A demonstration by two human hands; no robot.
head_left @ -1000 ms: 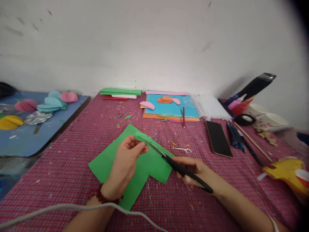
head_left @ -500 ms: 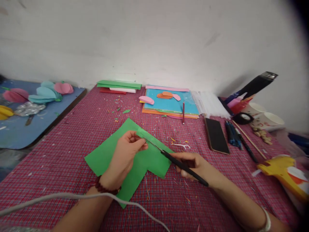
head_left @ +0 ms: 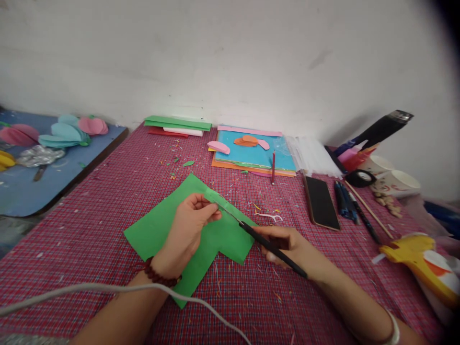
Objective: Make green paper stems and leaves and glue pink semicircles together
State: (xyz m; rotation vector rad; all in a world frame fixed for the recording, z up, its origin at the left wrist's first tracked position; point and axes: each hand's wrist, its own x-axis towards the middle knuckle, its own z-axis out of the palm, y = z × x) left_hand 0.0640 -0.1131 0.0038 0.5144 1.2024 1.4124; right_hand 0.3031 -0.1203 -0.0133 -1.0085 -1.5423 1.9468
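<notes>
A green paper sheet (head_left: 158, 230) lies on the red checked tablecloth (head_left: 108, 201) in front of me. My left hand (head_left: 187, 230) pinches a folded green strip at the sheet's upper edge, fingers closed. My right hand (head_left: 287, 249) grips black-handled scissors (head_left: 266, 245), whose blades reach along that strip toward my left fingertips. A dark bead bracelet sits on my left wrist.
At the back lie stacked coloured papers (head_left: 251, 153) with pink and orange cut-outs, a red pencil (head_left: 273, 167), and green and red sheets (head_left: 176, 125). To the right are a phone (head_left: 321, 202), pens, tape, paper cups and a yellow glue gun (head_left: 417, 256). Paper flowers (head_left: 64, 134) rest on the blue board at left. A grey cable (head_left: 108, 290) crosses near me.
The view has shifted slightly, so everything sits a little higher and further left. The scissors' blades have closed further along the strip. Both hands keep their hold.
</notes>
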